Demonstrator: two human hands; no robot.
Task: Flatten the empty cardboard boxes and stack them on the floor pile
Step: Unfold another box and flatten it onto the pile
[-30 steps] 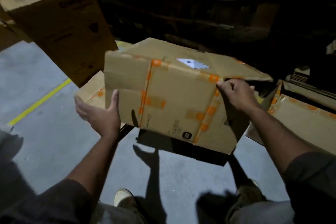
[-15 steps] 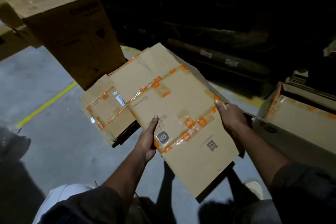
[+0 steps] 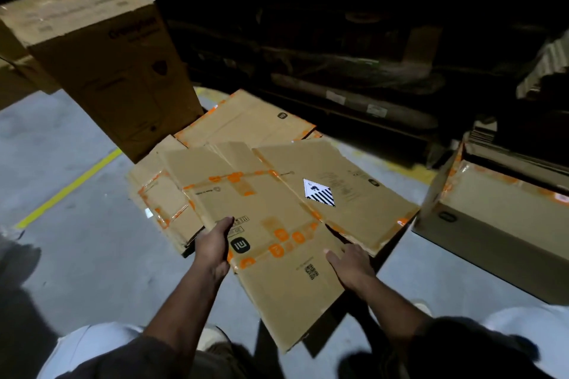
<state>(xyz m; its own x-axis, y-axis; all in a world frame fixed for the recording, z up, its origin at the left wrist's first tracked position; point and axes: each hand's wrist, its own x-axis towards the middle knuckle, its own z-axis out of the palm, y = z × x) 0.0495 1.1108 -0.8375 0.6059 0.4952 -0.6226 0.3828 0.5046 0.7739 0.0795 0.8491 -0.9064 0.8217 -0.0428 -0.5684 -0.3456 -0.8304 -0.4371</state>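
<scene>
Both hands hold the flattened box above the floor pile, left hand gripping its edge, right hand resting open-fingered; light, stiff, floppy at creases, best held by opposite edges.

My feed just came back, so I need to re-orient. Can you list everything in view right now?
flattened box: one, brown with orange tape, held over the pile
floor pile: flattened brown boxes, count unclear, centre floor
tall box: one, brown, upright, behind the pile on the left
open box: one, brown with orange tape, right
yellow line: one, grey floor, left
shoes: pale, bottom edge
left hand: grips the flattened box's left edge
right hand: fingers on its right side
</scene>
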